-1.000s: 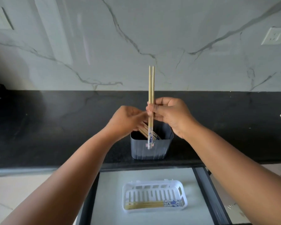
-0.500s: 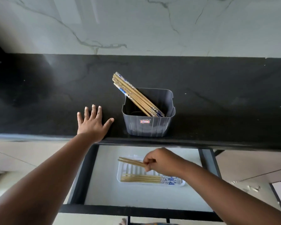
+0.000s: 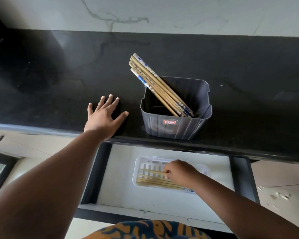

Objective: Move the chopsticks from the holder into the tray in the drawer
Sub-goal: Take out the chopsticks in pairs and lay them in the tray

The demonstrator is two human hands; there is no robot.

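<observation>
- Right hand (image 3: 179, 173): fingers clenched round a chopstick pair (image 3: 152, 172), low in the tray (image 3: 204, 169).
- Left hand (image 3: 102, 116): fingers spread flat on the worktop (image 3: 248, 75).
- Holder (image 3: 174, 128): chopsticks (image 3: 155, 83) lean inside.

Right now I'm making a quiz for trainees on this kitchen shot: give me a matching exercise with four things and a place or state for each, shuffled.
Things:
1. left hand
2. right hand
3. holder
4. tray

Places or states:
A. in the open drawer
B. flat on the counter
C. on the counter, chopsticks leaning in it
D. gripping chopsticks over the tray

Pairs: 1-B, 2-D, 3-C, 4-A
</observation>
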